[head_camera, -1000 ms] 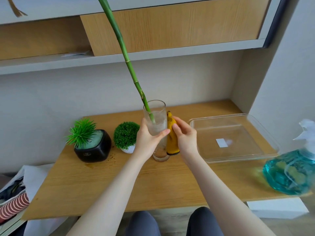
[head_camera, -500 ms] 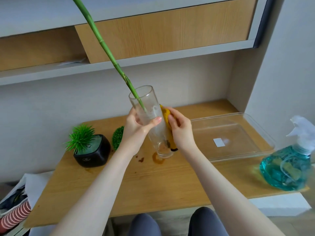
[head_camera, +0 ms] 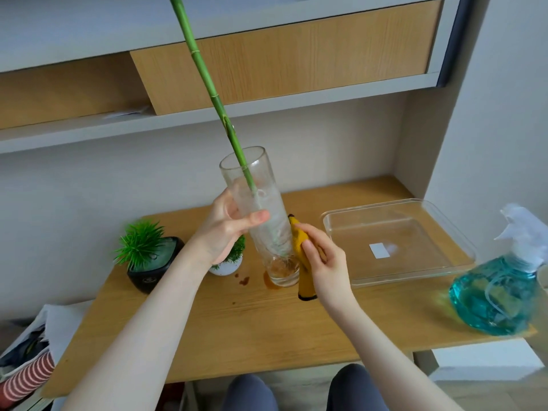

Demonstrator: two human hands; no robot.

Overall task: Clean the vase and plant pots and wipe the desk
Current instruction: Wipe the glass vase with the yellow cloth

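Note:
A tall clear glass vase (head_camera: 261, 209) with a long green bamboo stalk (head_camera: 207, 84) in it is lifted and tilted above the wooden desk (head_camera: 267, 327). My left hand (head_camera: 228, 229) grips the vase around its middle. My right hand (head_camera: 323, 259) holds a yellow cloth (head_camera: 301, 256) against the vase's lower right side. A black pot (head_camera: 151, 268) with a spiky green plant stands at the left. A small white pot (head_camera: 226, 266) with a round green plant sits partly behind my left wrist. Brown stains (head_camera: 244, 280) mark the desk below the vase.
A clear plastic tray (head_camera: 397, 241) lies on the right part of the desk. A blue spray bottle (head_camera: 501, 295) stands at the right front corner. Shelves (head_camera: 267, 105) hang above the desk, close to the stalk. A bag with striped fabric (head_camera: 26, 378) sits at the lower left.
The vase rose off the desk and tilted with its rim leaning left. My right hand slid the yellow cloth down toward the vase's base.

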